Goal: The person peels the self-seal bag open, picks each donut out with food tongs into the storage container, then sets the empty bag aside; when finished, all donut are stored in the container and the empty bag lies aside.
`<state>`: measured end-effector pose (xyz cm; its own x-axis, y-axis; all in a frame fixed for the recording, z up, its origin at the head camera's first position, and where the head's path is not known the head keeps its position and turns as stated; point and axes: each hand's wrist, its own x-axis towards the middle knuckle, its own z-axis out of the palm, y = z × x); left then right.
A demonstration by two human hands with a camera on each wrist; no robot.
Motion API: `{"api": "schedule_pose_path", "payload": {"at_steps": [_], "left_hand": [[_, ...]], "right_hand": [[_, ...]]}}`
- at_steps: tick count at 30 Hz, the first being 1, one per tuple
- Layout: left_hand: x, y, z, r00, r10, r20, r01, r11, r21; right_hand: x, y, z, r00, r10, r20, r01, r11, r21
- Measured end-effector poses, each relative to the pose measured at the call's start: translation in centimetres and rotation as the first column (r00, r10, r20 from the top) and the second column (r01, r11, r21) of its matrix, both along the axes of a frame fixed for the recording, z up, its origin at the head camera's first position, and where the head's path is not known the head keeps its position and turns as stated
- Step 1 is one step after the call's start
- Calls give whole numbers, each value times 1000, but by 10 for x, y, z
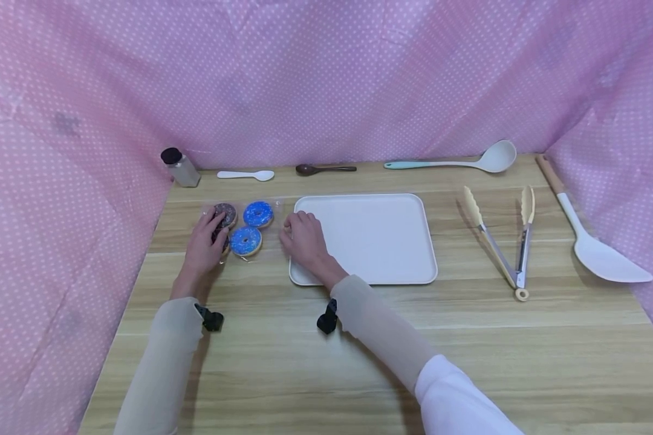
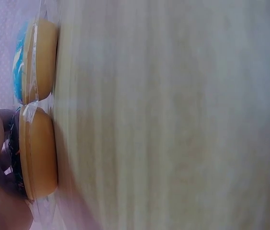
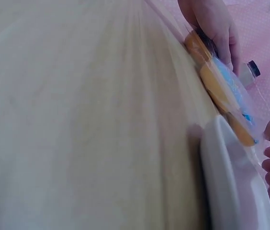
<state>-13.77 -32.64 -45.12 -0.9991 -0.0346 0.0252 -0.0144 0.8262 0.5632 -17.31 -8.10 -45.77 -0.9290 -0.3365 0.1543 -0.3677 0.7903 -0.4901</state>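
Note:
Several toy donuts lie in a clear plastic bag (image 1: 272,244) on the left of the table. Two have blue icing, like the front blue donut (image 1: 245,241); the dark-iced donuts (image 1: 227,212) are partly hidden by my left hand (image 1: 201,246). That hand rests from above on the dark donuts, fingers spread over the bag. In the left wrist view the fingers touch the top of a dark donut (image 2: 41,155). Over the left edge of the white tray (image 1: 370,241), my right hand (image 1: 305,240) has curled fingers and pinches the bag's right edge.
Along the back stand or lie a black-capped jar (image 1: 182,168), a white spoon (image 1: 246,175), a dark wooden spoon (image 1: 324,170) and a ladle (image 1: 462,162). Spread tongs (image 1: 503,248) lie right of the tray, with a white spatula (image 1: 593,241) beyond. Pink dotted cloth (image 1: 326,78) encloses the table.

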Motion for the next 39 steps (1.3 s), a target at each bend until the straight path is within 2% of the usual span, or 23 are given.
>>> {"api": "schedule_pose_path", "payload": {"at_steps": [8, 15, 18, 25, 35, 39], "left_hand": [[-1, -1, -3, 998, -19, -55, 19, 1000, -9], [0, -2, -5, 997, -15, -80, 14, 1000, -11], [0, -2, -5, 997, -15, -77, 15, 1000, -9], [-1, -1, -3, 1000, -2, -18, 2, 1000, -12], [-1, -2, -4, 1000, -9, -16, 9, 1000, -16], [-1, -2, -5, 999, -20, -38, 20, 1000, -12]], "right_hand": [[-10, -10, 4, 1000, 12, 0, -12, 997, 78], [-11, -9, 1, 999, 26, -33, -24, 998, 57], [-12, -5, 0, 998, 15, -53, -13, 999, 35], [-12, 3, -2, 998, -18, -62, 21, 999, 37], [-14, 1, -3, 1000, -26, -16, 26, 1000, 4], [-18, -5, -2, 1000, -9, 4, 9, 1000, -2]]}}
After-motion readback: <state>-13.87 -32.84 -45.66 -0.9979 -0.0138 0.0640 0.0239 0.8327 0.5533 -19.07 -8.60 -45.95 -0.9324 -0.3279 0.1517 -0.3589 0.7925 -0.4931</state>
